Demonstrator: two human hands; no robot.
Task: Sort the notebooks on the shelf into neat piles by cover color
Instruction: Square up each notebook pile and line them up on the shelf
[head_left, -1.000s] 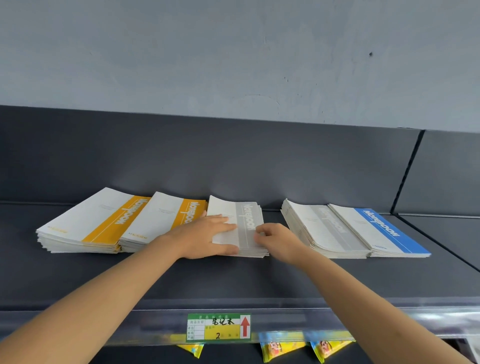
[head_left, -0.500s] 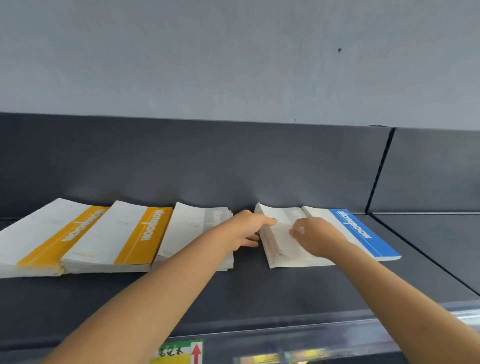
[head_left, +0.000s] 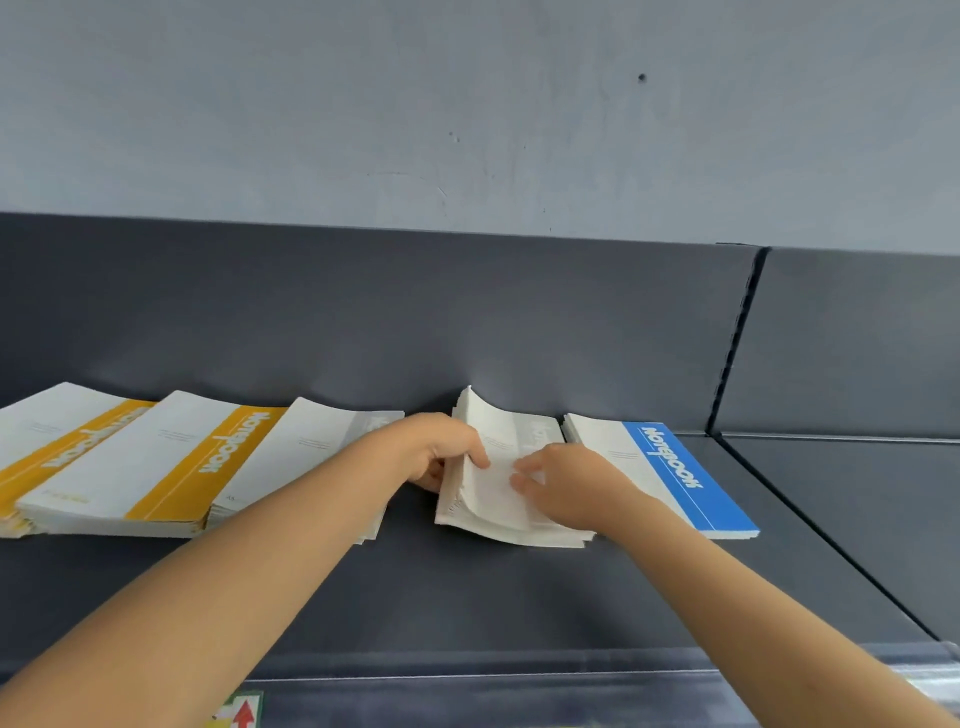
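Five notebook piles lie in a row on the dark shelf (head_left: 519, 597). Two yellow-striped piles (head_left: 62, 447) (head_left: 171, 467) sit at the left, then a grey-striped pile (head_left: 306, 452). A second grey-striped pile (head_left: 498, 493) lies in the middle, its left edge lifted and curled upward. My left hand (head_left: 441, 452) grips that lifted left edge, thumb on the top cover. My right hand (head_left: 561, 483) rests on the same pile with fingers spread on the cover. A blue-striped pile (head_left: 670, 473) lies just right of it.
The shelf's dark back panel (head_left: 467, 322) rises behind the piles, with a vertical seam (head_left: 737, 338) at the right. A clear price rail (head_left: 571, 675) runs along the front edge, with a tag showing a red arrow (head_left: 241, 714). Bare shelf (head_left: 852, 519) lies right of the blue pile.
Both hands left the left grey-striped pile and moved right to the second grey-striped pile. Its left edge is now lifted by my left hand. The view shifted right.
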